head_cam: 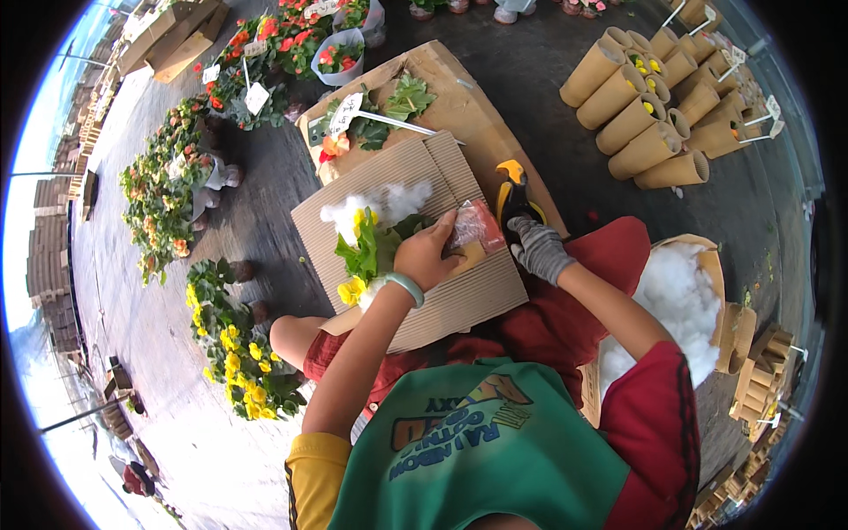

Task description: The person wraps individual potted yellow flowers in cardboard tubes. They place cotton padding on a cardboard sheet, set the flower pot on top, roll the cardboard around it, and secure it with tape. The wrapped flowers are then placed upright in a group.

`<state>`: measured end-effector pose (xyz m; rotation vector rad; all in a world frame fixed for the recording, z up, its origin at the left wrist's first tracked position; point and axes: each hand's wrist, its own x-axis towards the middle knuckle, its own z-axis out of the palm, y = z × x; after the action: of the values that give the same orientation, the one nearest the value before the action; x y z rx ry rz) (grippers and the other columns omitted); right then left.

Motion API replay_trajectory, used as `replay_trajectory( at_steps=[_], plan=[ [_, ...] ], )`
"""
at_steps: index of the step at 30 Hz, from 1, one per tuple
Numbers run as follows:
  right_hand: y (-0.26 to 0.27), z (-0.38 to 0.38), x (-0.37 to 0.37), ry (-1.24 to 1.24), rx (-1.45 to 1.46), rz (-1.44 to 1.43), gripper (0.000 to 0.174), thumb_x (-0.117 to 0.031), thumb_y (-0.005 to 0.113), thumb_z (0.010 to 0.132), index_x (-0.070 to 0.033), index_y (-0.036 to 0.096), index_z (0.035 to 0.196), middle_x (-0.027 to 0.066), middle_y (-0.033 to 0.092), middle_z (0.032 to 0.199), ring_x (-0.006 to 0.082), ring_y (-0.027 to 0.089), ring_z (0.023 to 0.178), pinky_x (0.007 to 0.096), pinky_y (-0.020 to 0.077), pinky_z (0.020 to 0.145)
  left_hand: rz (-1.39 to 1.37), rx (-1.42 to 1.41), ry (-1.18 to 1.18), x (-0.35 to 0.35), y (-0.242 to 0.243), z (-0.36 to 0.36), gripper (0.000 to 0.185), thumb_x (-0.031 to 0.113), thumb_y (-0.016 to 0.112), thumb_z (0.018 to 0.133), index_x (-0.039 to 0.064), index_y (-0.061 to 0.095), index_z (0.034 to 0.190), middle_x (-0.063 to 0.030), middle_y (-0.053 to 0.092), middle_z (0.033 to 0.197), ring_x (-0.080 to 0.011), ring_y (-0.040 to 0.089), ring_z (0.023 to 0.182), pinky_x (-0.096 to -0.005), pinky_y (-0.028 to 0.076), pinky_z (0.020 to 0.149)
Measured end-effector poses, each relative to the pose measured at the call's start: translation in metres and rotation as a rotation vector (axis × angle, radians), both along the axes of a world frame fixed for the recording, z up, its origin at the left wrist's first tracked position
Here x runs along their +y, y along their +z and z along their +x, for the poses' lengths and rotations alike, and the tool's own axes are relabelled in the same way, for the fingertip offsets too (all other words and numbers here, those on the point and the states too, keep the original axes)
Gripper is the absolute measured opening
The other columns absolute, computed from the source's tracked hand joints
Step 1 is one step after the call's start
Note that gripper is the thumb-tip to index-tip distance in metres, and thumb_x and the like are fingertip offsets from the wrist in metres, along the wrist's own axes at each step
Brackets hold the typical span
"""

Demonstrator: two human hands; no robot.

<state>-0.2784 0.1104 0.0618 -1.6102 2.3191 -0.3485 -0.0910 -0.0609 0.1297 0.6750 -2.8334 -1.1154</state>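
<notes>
A corrugated cardboard sheet (430, 311) lies across my lap and the edge of a cardboard-topped surface. On it rests a yellow-flowered potted plant (361, 255) on its side, with white fibre stuffing (407, 199) around its leaves. My left hand (427, 252), bare with a pale green bangle, grips the plant near its base, fingers against the plastic-wrapped pot (476, 226). My right hand (540, 245), in a grey glove, holds a yellow-and-black hand tool (513, 195) just right of the pot. The tool's exact kind is unclear.
Beyond the sheet, a white tag on a stick (348, 112), cut leaves (409, 98) and a phone (317, 131) lie on the cardboard top (477, 112). Potted flowers (242, 371) line the left. Cardboard tubes (636, 126) stand right, and a stuffing-filled box (712, 265) sits beside me.
</notes>
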Motion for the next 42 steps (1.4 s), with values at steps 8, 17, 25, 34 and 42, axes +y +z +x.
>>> replay_trajectory(
  at_steps=[8, 17, 25, 34, 42],
  plan=[
    [0.062, 0.036, -0.066, 0.392, 0.219, -0.064, 0.086, -0.04, 0.075, 0.065, -0.006, 0.04, 0.135, 0.0127, 0.044, 0.136, 0.0327, 0.039, 0.129, 0.0448, 0.0309, 0.106, -0.403, 0.035, 0.044, 0.042, 0.014, 0.016, 0.069, 0.017, 0.057, 0.082, -0.003, 0.028, 0.14, -0.0178, 0.046, 0.136, -0.0284, 0.045, 0.125, -0.0404, 0.035, 0.105],
    [0.074, 0.031, -0.068, 0.632, 0.104, 0.02, 0.087, -0.043, 0.077, 0.062, -0.004, 0.044, 0.132, 0.0157, 0.048, 0.13, 0.0306, 0.044, 0.121, 0.0405, 0.0336, 0.104, -0.943, 0.067, -0.53, 0.028, 0.011, 0.081, 0.075, 0.033, 0.052, 0.084, 0.006, 0.02, 0.146, -0.0093, 0.022, 0.153, -0.0208, 0.016, 0.143, -0.0429, 0.009, 0.115],
    [0.075, 0.058, -0.008, 0.534, 0.169, -0.181, 0.09, -0.038, 0.078, 0.055, -0.006, 0.041, 0.13, 0.0148, 0.044, 0.133, 0.0317, 0.044, 0.121, 0.0448, 0.0332, 0.104, -0.548, -0.304, -0.262, 0.024, 0.028, 0.096, 0.063, 0.053, 0.042, 0.09, 0.01, 0.043, 0.136, -0.0168, 0.041, 0.14, -0.0389, 0.039, 0.126, -0.0544, 0.031, 0.101],
    [0.074, 0.107, 0.047, 0.336, 0.175, -0.329, 0.065, -0.031, 0.063, 0.077, -0.005, 0.042, 0.132, 0.0149, 0.041, 0.137, 0.0314, 0.037, 0.13, 0.0477, 0.0253, 0.11, -0.406, -0.162, 0.089, 0.08, 0.028, 0.129, 0.061, 0.032, 0.066, 0.078, 0.005, 0.048, 0.13, -0.0146, 0.043, 0.135, -0.0315, 0.04, 0.126, -0.0435, 0.037, 0.099],
    [0.059, 0.063, -0.087, 0.346, 0.223, -0.571, 0.048, -0.036, 0.06, 0.079, -0.003, 0.053, 0.113, 0.012, 0.059, 0.108, 0.0278, 0.056, 0.102, 0.0427, 0.0412, 0.095, -0.076, -0.516, 0.142, -0.076, 0.023, 0.097, 0.038, 0.037, 0.046, 0.09, 0.007, 0.07, 0.093, -0.0178, 0.067, 0.088, -0.0347, 0.064, 0.083, -0.0438, 0.05, 0.076]
  ],
)
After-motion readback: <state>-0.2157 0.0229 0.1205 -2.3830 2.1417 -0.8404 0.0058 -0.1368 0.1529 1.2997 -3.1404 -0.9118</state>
